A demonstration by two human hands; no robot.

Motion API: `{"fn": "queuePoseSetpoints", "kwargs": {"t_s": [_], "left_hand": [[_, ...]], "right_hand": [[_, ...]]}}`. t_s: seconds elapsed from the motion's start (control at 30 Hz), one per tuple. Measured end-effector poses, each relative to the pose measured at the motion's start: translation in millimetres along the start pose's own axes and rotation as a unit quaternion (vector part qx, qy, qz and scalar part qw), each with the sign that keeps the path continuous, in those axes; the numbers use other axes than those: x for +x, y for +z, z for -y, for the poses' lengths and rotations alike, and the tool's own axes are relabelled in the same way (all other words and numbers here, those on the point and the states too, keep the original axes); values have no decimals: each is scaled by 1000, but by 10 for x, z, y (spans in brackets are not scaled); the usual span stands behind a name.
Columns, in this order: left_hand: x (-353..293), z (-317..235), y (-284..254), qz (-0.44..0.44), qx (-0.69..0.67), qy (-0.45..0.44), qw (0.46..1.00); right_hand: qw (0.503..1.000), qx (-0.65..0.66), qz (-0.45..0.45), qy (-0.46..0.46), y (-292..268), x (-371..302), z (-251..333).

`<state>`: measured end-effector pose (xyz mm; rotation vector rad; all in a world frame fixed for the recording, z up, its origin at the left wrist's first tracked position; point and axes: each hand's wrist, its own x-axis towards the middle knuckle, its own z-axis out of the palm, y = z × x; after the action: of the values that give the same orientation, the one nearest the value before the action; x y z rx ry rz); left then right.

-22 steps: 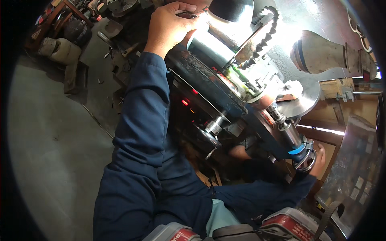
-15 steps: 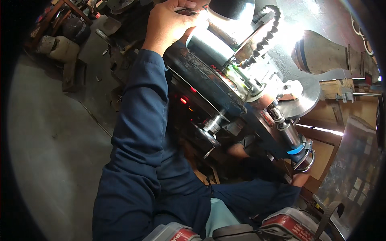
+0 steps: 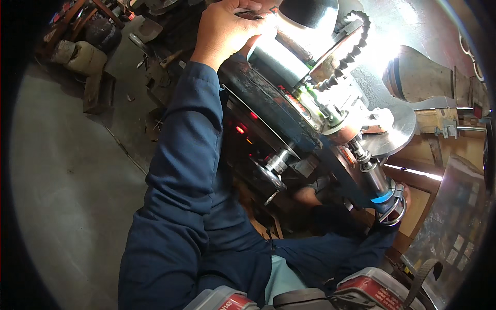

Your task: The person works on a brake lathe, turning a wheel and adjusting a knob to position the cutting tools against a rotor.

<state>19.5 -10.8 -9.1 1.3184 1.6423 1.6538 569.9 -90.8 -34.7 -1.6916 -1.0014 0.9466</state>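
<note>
1. Near right, the right hand (image 3: 400,199) is mostly hidden behind the steel-and-blue cylindrical machine end (image 3: 380,186); its grip cannot be told.
2. The long dark machine body (image 3: 279,111) slants from near right to far left.
3. Far, the left hand (image 3: 225,28) grips its shiny steel cylinder (image 3: 276,57), fingers closed on top.

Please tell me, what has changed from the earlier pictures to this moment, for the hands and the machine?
Almost nothing changed. The left hand keeps its grip on the top of the machine's shiny metal cylinder, shifted only slightly in the picture. The right hand stays low at the ringed end of the shaft. The round metal disc stays in place.
</note>
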Motion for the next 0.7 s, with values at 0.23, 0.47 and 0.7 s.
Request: {"fn": "queuePoseSetpoints", "kwargs": {"t_s": [0.23, 0.47, 0.7], "left_hand": [[-11, -24, 0, -11, 32, 17, 999], [-31, -59, -88, -25, 54, -15, 998], [1, 27, -10, -14, 23, 11, 1000]], "right_hand": [[995, -77, -13, -58, -472, -8, 273], [978, -173, -4, -119, -716, -68, 159], [988, -129, -40, -77, -790, -327, -68]]}}
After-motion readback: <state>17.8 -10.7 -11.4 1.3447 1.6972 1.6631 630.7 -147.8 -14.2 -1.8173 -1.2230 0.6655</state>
